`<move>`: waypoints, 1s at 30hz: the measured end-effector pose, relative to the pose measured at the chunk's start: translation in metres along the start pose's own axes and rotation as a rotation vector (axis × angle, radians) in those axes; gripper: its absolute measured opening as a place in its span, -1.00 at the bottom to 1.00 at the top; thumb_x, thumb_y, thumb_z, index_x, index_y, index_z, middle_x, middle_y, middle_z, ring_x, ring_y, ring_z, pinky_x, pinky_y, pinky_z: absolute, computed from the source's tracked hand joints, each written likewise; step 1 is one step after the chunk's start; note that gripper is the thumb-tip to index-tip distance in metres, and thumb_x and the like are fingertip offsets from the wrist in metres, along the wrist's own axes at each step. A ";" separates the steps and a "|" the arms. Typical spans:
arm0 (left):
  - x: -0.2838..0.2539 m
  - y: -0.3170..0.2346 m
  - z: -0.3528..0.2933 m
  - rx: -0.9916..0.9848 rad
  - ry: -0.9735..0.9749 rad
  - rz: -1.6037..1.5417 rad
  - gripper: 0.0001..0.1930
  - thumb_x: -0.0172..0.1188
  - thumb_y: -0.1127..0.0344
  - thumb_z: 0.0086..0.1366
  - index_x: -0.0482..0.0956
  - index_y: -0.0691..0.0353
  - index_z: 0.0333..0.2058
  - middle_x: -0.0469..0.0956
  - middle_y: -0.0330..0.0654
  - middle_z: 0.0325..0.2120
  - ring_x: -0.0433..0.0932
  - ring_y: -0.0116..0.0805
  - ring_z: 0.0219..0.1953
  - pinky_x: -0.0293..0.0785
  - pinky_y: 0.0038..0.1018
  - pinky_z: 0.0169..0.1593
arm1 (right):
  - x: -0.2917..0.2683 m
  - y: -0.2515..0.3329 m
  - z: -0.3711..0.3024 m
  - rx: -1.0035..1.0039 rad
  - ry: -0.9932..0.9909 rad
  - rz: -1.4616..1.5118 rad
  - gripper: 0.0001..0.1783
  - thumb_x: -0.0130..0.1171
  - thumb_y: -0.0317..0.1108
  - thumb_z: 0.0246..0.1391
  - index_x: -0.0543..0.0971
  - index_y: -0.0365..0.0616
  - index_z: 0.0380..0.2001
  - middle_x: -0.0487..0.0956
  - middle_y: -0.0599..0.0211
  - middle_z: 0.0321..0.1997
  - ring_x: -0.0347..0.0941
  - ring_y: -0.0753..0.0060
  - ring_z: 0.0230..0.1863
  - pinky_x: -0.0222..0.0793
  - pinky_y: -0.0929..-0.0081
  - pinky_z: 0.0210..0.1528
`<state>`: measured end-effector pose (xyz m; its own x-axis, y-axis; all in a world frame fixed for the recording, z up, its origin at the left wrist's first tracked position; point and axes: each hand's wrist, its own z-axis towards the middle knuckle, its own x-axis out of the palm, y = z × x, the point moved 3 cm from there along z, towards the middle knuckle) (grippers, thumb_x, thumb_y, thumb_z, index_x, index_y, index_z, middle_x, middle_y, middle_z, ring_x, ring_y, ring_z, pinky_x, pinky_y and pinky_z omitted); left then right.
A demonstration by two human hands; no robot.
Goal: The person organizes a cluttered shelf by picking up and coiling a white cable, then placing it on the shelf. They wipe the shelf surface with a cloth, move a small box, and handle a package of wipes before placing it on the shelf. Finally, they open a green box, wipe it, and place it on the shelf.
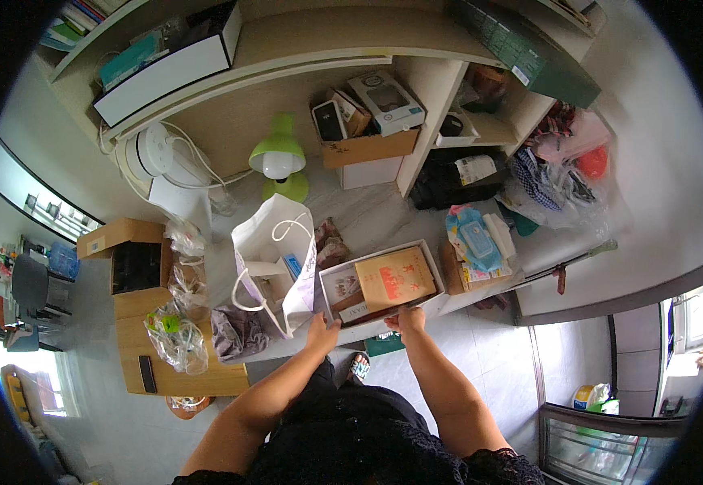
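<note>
The surroundings are suggesting a home. A green lamp (279, 145) is standing below a wooden shelf (327, 36), and bagged fabrics (539, 179) are lying to the right.

both arms bare, reaching forward from the lower edge and converging. left forearm (275, 388) slants up rightward; right forearm (447, 380) slants up leftward. left hand (322, 333) and right hand (408, 320) nearly level, apart, fingers bent inward; finger closure partly hidden.
</note>
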<state>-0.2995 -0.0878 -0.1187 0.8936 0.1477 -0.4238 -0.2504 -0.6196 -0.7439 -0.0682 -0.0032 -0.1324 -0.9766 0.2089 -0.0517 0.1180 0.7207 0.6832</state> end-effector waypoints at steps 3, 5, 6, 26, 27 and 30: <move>-0.001 -0.025 -0.022 -0.192 0.166 -0.257 -0.43 0.20 0.11 0.14 0.27 0.24 0.06 0.41 0.04 -0.04 0.41 -0.12 -0.01 0.41 -0.19 -0.08 | -0.011 0.015 -0.022 -0.004 -0.043 -0.082 -0.75 -0.01 -0.34 0.08 0.41 -0.40 -0.37 0.56 0.00 -0.49 0.56 0.16 -0.57 0.55 0.35 -0.56; 0.002 -0.023 -0.034 -0.292 0.313 -0.447 -0.43 0.19 0.14 0.18 0.20 0.04 0.13 0.41 -0.06 -0.05 0.45 -0.17 -0.07 0.47 -0.16 -0.22 | -0.022 0.016 -0.038 -0.070 -0.042 -0.080 -0.76 0.00 -0.36 0.07 0.41 -0.40 -0.38 0.56 0.00 -0.49 0.56 0.17 -0.57 0.56 0.36 -0.54; 0.002 -0.022 -0.040 -0.290 0.358 -0.531 -0.45 0.18 0.17 0.19 0.20 0.04 0.12 0.41 -0.07 -0.06 0.47 -0.18 -0.09 0.48 -0.18 -0.22 | -0.028 0.019 -0.047 -0.102 -0.041 -0.077 -0.77 0.00 -0.37 0.06 0.42 -0.39 -0.38 0.56 0.01 -0.50 0.56 0.18 -0.56 0.56 0.36 -0.53; -0.151 -0.295 -0.217 0.296 0.641 -0.835 -0.43 0.21 0.21 0.17 0.12 0.25 0.05 0.38 -0.13 -0.13 0.44 -0.36 -0.15 0.61 -0.36 -0.29 | -0.065 0.273 -0.307 -1.097 0.190 0.005 -0.59 0.06 -0.17 0.17 0.35 -0.28 -0.07 0.51 0.25 -0.21 0.47 0.59 -0.42 0.42 0.67 -0.37; -0.163 -0.306 -0.217 0.300 0.608 -0.839 -0.44 0.20 0.21 0.17 0.13 0.27 0.04 0.39 -0.14 -0.15 0.46 -0.35 -0.19 0.60 -0.35 -0.31 | -0.056 0.285 -0.313 -1.116 0.200 0.006 -0.58 0.06 -0.17 0.17 0.34 -0.28 -0.06 0.51 0.26 -0.20 0.47 0.60 -0.42 0.40 0.69 -0.37; -0.184 -0.339 -0.208 0.374 0.510 -0.765 -0.53 0.15 0.17 0.18 0.27 0.20 0.01 0.48 -0.11 -0.18 0.52 -0.31 -0.23 0.60 -0.28 -0.33 | -0.029 0.324 -0.323 -1.181 0.215 0.019 -0.56 0.05 -0.18 0.17 0.33 -0.28 0.00 0.51 0.31 -0.19 0.48 0.62 -0.41 0.38 0.72 -0.39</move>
<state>-0.3017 -0.0655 0.3187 0.8949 0.0029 0.4462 0.4378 -0.1994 -0.8767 -0.0594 0.0107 0.3263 -0.9998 0.0172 0.0118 0.0049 -0.3564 0.9343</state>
